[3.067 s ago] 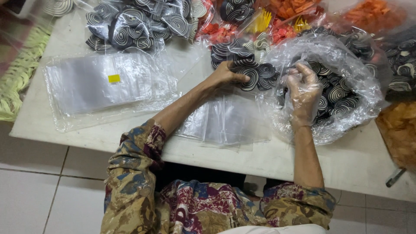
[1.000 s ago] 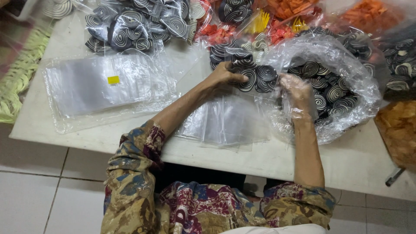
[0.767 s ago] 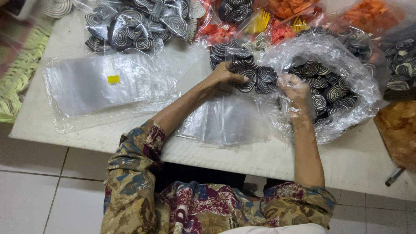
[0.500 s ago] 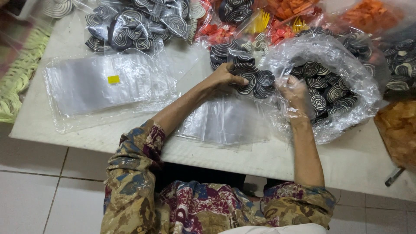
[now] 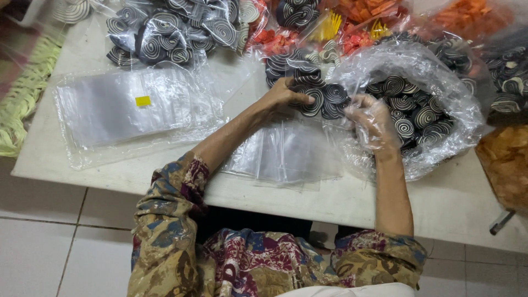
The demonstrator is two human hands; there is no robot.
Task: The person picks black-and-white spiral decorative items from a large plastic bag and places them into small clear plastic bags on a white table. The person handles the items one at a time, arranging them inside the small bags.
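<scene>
A flat clear bag stack [image 5: 129,110] with a yellow square label [image 5: 142,101] lies at 9 o'clock. Left hand [image 5: 286,93] grips a small spiral-snack bag [image 5: 322,99]; plastic-gloved right hand [image 5: 374,121] pinches the large open spiral-snack bag [image 5: 423,104] at 2 o'clock.

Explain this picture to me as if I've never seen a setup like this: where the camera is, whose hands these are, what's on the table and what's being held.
There is no machine here. The camera sits on a person's head and looks down at their own two arms in patterned sleeves.

The left hand is bare and holds a small bag of spiral snacks, dark with pale swirls. The right hand wears a thin clear plastic glove and reaches into the big clear bag full of the same snacks.

On the white table lie a stack of empty clear bags between the arms, a larger pack of empty bags to the left, and filled snack packs along the far edge.
</scene>
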